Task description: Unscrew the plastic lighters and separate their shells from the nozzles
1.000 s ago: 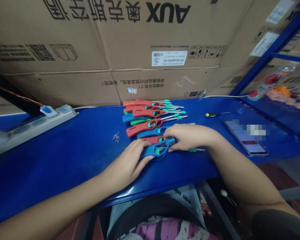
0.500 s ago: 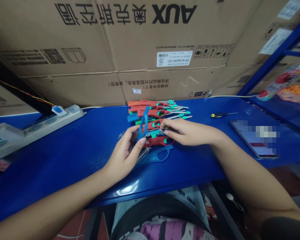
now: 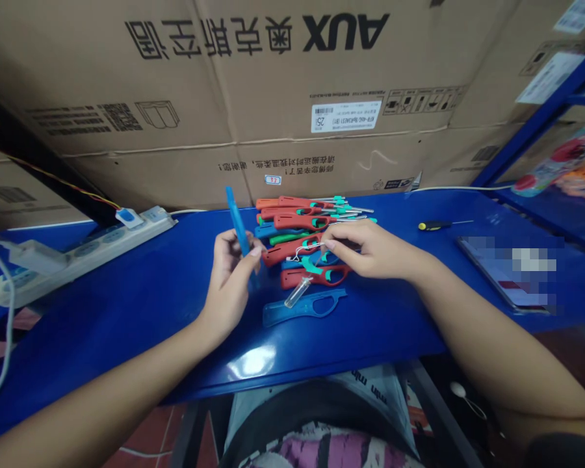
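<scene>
Nearest, a blue casing half (image 3: 279,313) lies flat on the blue table (image 3: 141,312). Above it, the left hand (image 3: 231,273) grips an upright blue casing piece (image 3: 237,220); the right hand (image 3: 358,248) pinches the lighter innards (image 3: 309,268) before red lighters (image 3: 299,223).

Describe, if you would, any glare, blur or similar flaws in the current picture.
Head view: white glare on the blue tabletop, near its front edge; blur on the lower end of the raised blue shell in the left hand; soft detail on the bottle; pixelated blocks over part of the phone.
</scene>
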Demonstrator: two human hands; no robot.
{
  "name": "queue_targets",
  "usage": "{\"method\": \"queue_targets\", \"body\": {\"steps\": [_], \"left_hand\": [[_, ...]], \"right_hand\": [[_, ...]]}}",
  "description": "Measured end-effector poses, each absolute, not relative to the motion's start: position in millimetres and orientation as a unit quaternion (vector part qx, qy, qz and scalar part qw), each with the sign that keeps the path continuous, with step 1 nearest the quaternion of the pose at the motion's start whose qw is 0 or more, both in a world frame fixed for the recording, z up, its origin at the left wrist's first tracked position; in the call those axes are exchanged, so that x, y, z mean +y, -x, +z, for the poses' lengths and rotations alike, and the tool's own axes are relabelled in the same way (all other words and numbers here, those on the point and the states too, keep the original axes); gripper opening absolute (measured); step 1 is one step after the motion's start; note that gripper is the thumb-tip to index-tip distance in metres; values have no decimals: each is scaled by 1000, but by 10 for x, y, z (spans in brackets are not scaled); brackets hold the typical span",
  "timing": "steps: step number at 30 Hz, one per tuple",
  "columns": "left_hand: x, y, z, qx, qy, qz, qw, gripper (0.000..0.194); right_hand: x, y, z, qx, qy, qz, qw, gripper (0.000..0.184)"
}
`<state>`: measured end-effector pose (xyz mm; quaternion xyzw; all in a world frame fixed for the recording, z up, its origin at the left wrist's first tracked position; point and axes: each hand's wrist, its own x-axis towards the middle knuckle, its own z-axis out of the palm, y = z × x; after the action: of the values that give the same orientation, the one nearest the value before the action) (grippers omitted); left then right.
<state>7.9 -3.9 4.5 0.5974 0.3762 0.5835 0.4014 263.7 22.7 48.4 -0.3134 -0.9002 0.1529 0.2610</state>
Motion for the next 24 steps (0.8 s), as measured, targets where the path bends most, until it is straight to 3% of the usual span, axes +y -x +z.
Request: {"method": "queue_targets", "body": {"steps": [9, 24], "left_hand": [[-213, -173, 14, 440, -691, 387, 423, 58], [-182, -217, -63, 421, -704, 371, 436, 47]], "right_hand": [[150, -2570, 481, -894, 279, 120, 331, 22], [141, -2514, 469, -890, 248, 101, 369, 19]]}}
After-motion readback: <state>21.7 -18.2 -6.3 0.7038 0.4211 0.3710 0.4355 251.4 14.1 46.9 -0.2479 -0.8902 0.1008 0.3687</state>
